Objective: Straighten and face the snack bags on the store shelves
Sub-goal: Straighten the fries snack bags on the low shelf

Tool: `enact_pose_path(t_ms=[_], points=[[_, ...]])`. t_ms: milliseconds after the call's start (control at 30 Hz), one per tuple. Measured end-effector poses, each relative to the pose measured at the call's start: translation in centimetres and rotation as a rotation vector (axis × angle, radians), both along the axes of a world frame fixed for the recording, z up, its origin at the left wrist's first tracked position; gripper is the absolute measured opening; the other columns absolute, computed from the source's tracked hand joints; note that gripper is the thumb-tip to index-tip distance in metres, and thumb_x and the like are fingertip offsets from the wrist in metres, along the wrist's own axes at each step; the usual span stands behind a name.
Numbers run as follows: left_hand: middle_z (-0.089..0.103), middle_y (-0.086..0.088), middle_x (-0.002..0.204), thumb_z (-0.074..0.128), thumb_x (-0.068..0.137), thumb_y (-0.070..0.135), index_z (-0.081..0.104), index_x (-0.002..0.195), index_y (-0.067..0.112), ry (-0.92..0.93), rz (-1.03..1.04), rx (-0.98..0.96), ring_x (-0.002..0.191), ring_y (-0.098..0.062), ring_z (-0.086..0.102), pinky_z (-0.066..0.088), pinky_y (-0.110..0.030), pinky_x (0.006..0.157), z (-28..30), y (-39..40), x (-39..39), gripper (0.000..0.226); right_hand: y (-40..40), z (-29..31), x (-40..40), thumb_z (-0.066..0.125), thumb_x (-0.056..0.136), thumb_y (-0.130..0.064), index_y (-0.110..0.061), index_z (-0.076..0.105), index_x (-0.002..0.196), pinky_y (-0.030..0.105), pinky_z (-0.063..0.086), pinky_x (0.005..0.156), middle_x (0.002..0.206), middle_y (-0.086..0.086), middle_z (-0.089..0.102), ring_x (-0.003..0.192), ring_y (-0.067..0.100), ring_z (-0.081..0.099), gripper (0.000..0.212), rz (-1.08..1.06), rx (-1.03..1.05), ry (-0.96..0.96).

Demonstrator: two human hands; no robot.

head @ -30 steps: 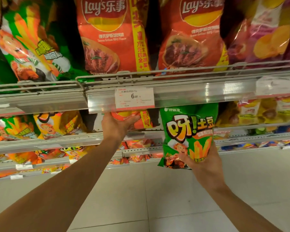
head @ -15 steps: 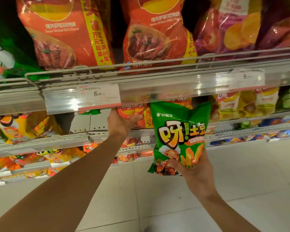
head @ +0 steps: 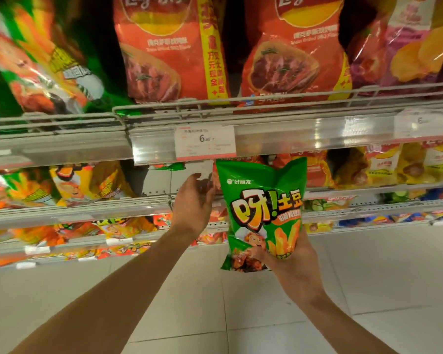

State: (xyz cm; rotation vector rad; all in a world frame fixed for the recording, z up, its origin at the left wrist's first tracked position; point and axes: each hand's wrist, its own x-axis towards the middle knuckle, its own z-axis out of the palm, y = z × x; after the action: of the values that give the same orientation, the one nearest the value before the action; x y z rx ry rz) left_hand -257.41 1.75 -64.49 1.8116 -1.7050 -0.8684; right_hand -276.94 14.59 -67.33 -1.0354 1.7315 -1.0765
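My right hand grips the bottom of a green snack bag, holding it upright in front of the second shelf, label facing me. My left hand hovers just left of the bag with relaxed fingers, holding nothing; its fingertips reach toward the gap under the shelf rail. Orange chip bags stand behind the green bag on the second shelf, partly hidden by it. On the top shelf stand two large orange chip bags, a green bag at left and a purple one at right.
A price tag reading 6.80 hangs on the upper shelf rail. Yellow and orange snack bags fill the left of the second shelf, with more bags on the lower shelves. Pale floor tiles lie below.
My left hand has let go of the orange bag on the second shelf and drawn back, fingers now loose. The green bag in my right hand has moved slightly left, nearer the shelf gap.
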Motion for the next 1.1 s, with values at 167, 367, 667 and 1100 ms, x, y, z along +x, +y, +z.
enact_pose_path(t_ms=[167, 367, 667, 1100], points=[[0.054, -0.012, 0.129, 0.058, 0.097, 0.018, 0.055, 0.131, 0.008, -0.268, -0.109, -0.178, 0.12, -0.027, 0.05, 0.044, -0.038, 0.103, 1.2, 3.7, 8.4, 0.036, -1.4, 0.5, 6.8, 0.096, 0.066, -0.026, -0.035, 0.053, 0.117, 0.033, 0.059, 0.085, 0.105, -0.018, 0.075, 0.098, 0.003, 0.072, 0.067, 0.049, -0.004, -0.009], [0.051, -0.014, 0.129, 0.065, 0.092, 0.025, 0.053, 0.132, 0.005, -0.557, -0.164, -0.157, 0.116, -0.033, 0.049, 0.045, -0.044, 0.096, 1.2, 5.3, 18.5, 0.046, -4.1, 1.4, 14.8, 0.096, 0.066, -0.025, -0.026, 0.054, 0.127, 0.046, 0.057, 0.096, 0.114, -0.012, 0.074, 0.105, 0.008, 0.071, 0.074, 0.093, 0.004, 0.008], [0.022, -0.013, 0.156, 0.051, 0.097, 0.043, 0.008, 0.158, 0.013, -0.736, -0.287, -0.041, 0.146, -0.034, 0.018, 0.015, -0.044, 0.123, -1.6, 3.7, 25.1, 0.081, -11.2, 3.0, 19.9, 0.097, 0.062, -0.032, -0.019, 0.054, 0.118, 0.025, 0.055, 0.079, 0.103, -0.011, 0.071, 0.098, 0.015, 0.07, 0.072, -0.002, -0.073, 0.135], [0.023, -0.019, 0.159, 0.057, 0.091, 0.046, 0.017, 0.158, 0.012, -0.8, -0.286, -0.084, 0.149, -0.038, 0.018, 0.016, -0.053, 0.122, -2.9, 4.0, 25.2, 0.085, -17.7, 2.1, 19.9, 0.097, 0.064, -0.031, -0.024, 0.069, 0.098, 0.015, 0.054, 0.078, 0.085, -0.012, 0.076, 0.082, -0.002, 0.071, 0.045, -0.013, -0.007, 0.039]])
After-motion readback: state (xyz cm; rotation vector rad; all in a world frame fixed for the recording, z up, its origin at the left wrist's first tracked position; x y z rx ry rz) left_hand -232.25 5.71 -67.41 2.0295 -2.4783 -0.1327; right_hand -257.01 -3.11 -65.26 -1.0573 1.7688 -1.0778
